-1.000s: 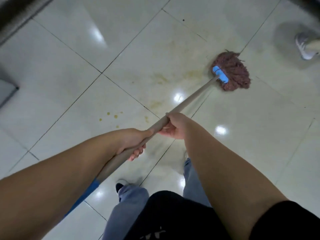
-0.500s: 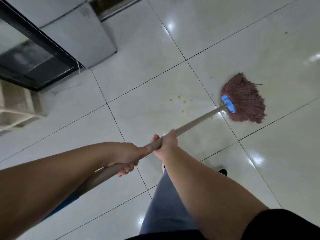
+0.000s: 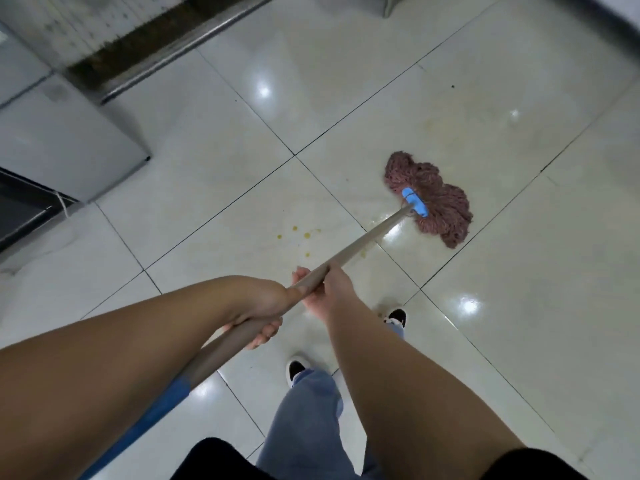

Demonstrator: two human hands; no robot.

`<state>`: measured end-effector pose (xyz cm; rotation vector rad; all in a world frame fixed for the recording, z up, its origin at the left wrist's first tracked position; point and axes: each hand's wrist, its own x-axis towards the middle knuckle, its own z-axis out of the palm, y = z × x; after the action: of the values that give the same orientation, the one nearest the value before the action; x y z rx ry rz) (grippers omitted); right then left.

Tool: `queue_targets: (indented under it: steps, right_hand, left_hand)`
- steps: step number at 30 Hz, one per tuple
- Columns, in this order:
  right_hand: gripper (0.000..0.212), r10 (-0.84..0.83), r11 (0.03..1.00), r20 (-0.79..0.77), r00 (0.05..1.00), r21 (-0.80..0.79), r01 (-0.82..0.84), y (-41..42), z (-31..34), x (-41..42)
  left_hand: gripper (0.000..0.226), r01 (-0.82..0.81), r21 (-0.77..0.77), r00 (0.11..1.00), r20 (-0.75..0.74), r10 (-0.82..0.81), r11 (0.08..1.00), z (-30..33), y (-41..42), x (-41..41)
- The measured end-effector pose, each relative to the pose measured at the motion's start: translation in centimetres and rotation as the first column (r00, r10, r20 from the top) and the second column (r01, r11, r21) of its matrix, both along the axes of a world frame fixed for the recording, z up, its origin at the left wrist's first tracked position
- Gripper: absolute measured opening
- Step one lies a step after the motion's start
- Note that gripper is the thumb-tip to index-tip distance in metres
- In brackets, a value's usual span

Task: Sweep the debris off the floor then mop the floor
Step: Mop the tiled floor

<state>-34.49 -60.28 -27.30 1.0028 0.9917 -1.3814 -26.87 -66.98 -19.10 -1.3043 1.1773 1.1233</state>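
A reddish string mop head (image 3: 433, 199) with a blue clamp (image 3: 415, 201) lies flat on the glossy white tiled floor (image 3: 214, 188), ahead and to the right. Its tan wooden handle (image 3: 363, 242) runs back toward me. My right hand (image 3: 329, 285) grips the handle further up the shaft. My left hand (image 3: 258, 306) grips it just behind, nearer my body, above the blue end section (image 3: 152, 410). Small yellow spots (image 3: 304, 233) mark the tile left of the handle. A wet sheen and faint yellowish smears show around the mop head.
A grey metal cabinet (image 3: 65, 140) stands at the left, with a dark glass-fronted unit (image 3: 20, 206) below it. A metal-edged counter base (image 3: 149, 39) runs along the top left. My feet (image 3: 296, 370) in dark and white shoes stand below my hands.
The mop head has slid across the tile, now further past the yellow spots. The view has turned, bringing the cabinet and counter base closer. Both hands keep their grip on the handle.
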Motion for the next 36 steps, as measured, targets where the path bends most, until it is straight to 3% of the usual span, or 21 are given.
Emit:
queue_targets:
  steps: [7,13,17,25,30,36]
  right_hand:
    - [0.031,-0.201,0.979,-0.024,0.979,0.007,0.202,-1.1,-0.8,-11.4]
    - [0.043,-0.133,0.989,-0.009,0.991,0.071,0.133,-0.4,-3.4,-22.4]
    - [0.044,-0.099,0.990,-0.079,0.992,0.094,0.106,-0.4,-4.7,-34.9]
    - [0.036,-0.101,0.970,-0.203,0.974,0.197,0.142,4.0,-8.3,-58.1]
    - [0.041,-0.086,0.960,-0.205,0.975,0.246,0.137,5.9,-10.9,-62.2]
    - [0.040,-0.100,0.947,-0.151,0.983,0.289,0.141,4.4,-11.8,-60.8]
  left_hand:
    - [0.057,0.014,-0.025,0.995,-0.099,-0.016,1.000,-0.6,-0.1,-12.5]
    - [0.063,-0.004,0.015,0.997,-0.076,0.005,1.000,-2.4,1.1,-23.4]
    - [0.062,-0.048,-0.017,0.988,-0.147,0.045,0.999,-4.0,2.0,-35.4]
    - [0.057,-0.119,0.073,0.958,-0.255,0.134,0.990,-8.2,6.1,-58.0]
    - [0.061,-0.103,0.113,0.974,-0.191,0.124,0.988,-10.5,8.0,-62.1]
    - [0.065,0.016,0.120,0.964,-0.264,0.016,0.993,-12.3,5.5,-60.5]
